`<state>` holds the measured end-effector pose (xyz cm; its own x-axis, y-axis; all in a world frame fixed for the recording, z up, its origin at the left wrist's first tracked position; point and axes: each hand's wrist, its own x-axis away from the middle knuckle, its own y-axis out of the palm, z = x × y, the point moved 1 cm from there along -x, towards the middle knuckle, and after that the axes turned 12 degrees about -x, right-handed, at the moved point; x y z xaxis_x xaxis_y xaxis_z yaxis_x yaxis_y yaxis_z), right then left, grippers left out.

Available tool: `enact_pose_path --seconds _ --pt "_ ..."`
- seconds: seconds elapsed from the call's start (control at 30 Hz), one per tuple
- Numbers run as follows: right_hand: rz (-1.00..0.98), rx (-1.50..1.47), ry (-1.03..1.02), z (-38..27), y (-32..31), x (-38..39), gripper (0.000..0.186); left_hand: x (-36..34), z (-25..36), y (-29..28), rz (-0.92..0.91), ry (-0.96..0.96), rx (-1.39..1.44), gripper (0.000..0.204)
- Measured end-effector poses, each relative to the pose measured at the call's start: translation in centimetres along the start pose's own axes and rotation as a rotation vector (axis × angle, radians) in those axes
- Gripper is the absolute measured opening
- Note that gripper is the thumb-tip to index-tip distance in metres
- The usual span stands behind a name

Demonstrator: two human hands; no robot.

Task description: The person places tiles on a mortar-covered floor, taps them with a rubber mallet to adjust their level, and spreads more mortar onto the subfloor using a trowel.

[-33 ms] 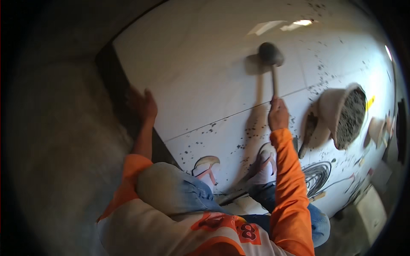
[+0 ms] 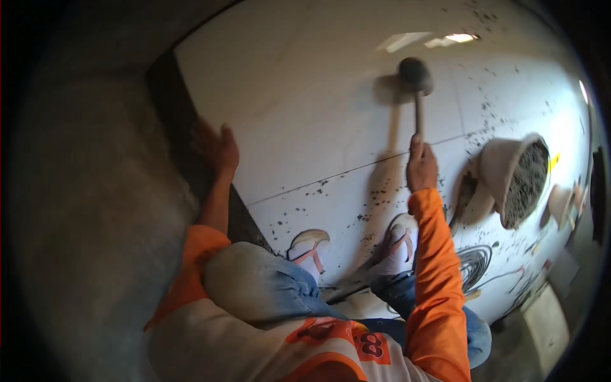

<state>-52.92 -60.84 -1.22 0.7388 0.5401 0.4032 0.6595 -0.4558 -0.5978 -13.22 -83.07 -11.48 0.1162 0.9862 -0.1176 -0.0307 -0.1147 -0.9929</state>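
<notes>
My left hand point(image 2: 217, 148) is at the left edge of the large white tile point(image 2: 286, 108), fingers apart over the dark strip point(image 2: 170, 95) beside it. My right hand point(image 2: 422, 167) grips the wooden handle of a mallet with a black head point(image 2: 415, 75), held over the tile with its shadow to the left. A straight seam crosses the tiles under my right wrist. Dark crumbs are scattered over the lower and right tiles.
To the right sit a bucket of grey mortar point(image 2: 523, 184), a coil of cable point(image 2: 474, 267), a smaller container point(image 2: 560, 204) and a pale board point(image 2: 544, 325). My sandalled feet point(image 2: 309, 251) rest on the tiles below. Rough grey floor point(image 2: 95, 191) lies left.
The mallet and my right hand have moved slightly up and to the right. My left hand sits a little higher in the picture, and the whole view has shifted slightly.
</notes>
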Motion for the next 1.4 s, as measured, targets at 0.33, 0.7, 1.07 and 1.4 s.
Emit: enact_pose_path --seconds 0.33,0.7,1.07,1.4 --pt "-0.347 0.216 -0.328 -10.9 3.7 -4.3 0.057 1.4 0.5 -1.6 0.004 0.046 0.253 0.07" --pt "-0.356 0.393 -0.255 -11.9 3.9 -2.9 0.059 2.3 -0.3 -2.4 0.036 0.064 0.398 0.061" --pt "-0.083 0.306 -0.45 -10.5 10.7 -0.1 0.057 2.8 -0.8 -2.9 0.077 0.037 0.431 0.054" --pt "-0.157 0.358 -0.394 -11.4 11.3 -1.3 0.058 -1.8 4.5 -4.4 0.075 -0.174 0.154 0.06"
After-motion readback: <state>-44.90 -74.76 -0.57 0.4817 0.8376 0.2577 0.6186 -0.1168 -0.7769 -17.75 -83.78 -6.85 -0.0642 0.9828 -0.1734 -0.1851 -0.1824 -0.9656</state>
